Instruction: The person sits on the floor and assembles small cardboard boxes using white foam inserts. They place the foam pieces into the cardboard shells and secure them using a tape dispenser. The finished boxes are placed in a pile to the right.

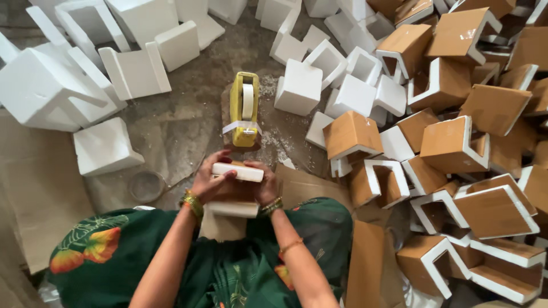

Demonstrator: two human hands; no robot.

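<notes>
Both my hands hold one white foam corner block [238, 172] backed with brown cardboard, just in front of my lap. My left hand [209, 181] grips its left side, fingers over the top edge. My right hand [264, 186] grips the right side. A yellow tape dispenser [244, 109] with a white tape roll stands on a small block right beyond the piece, a strip of tape hanging across its front.
Bare white foam blocks [105, 147] lie scattered at the left and back. A big heap of cardboard-covered foam corners [454, 145] fills the right side. A roll of clear tape [146, 186] lies on the floor at my left. Flat cardboard sheets [34, 182] lie around my knees.
</notes>
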